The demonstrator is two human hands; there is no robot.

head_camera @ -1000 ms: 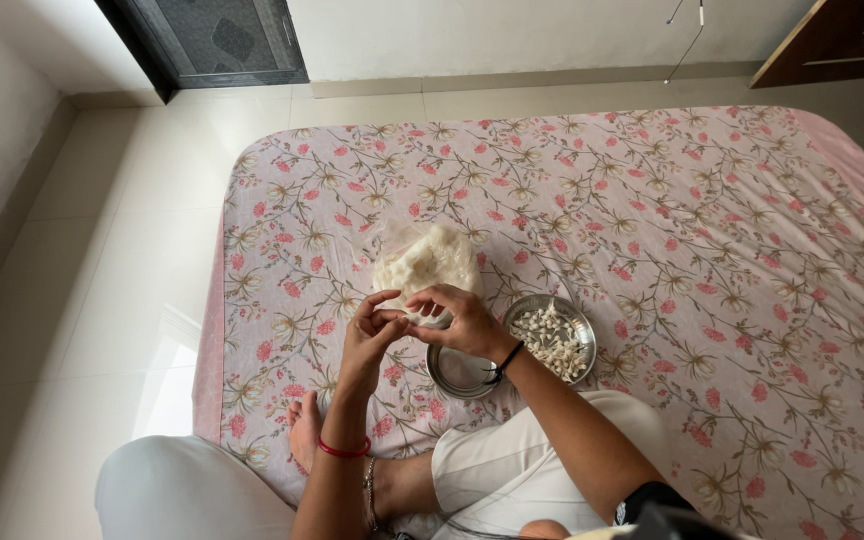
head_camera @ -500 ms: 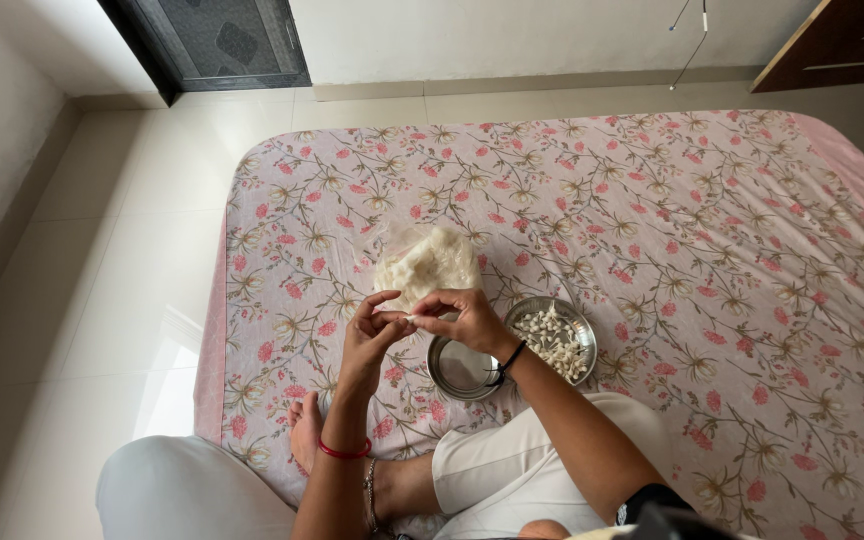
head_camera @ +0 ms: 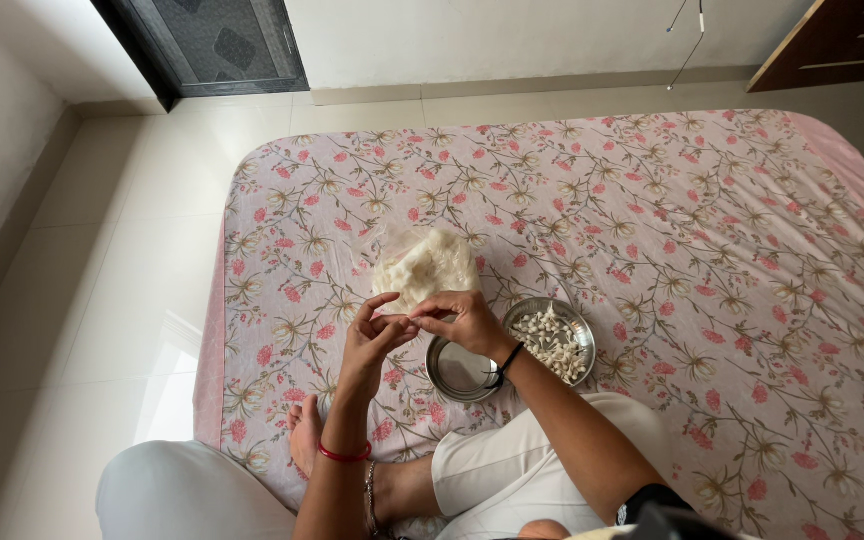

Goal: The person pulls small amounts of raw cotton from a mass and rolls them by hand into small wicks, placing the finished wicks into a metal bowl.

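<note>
My left hand (head_camera: 370, 344) and my right hand (head_camera: 462, 322) meet fingertip to fingertip above the floral sheet (head_camera: 652, 220), pinching a small white bit of cotton between them. Just beyond my hands lies a fluffy pile of white cotton (head_camera: 426, 266) in a clear plastic bag. Under my right wrist sits an empty steel bowl (head_camera: 458, 372). Beside it, to the right, a second steel bowl (head_camera: 556, 342) holds several small white rolled pieces. A red band is on my left wrist and a black one on my right.
The pink flowered sheet covers a mattress on a pale tiled floor (head_camera: 122, 280). My crossed legs in white trousers (head_camera: 512, 470) and a bare foot (head_camera: 306, 434) rest at its near edge. A dark screened door (head_camera: 214, 42) stands at the back left, wooden furniture (head_camera: 842, 40) at the back right.
My hands have stayed together in nearly the same place, with the fingers shifting slightly on the cotton bit. The bowls and the cotton pile have not moved.
</note>
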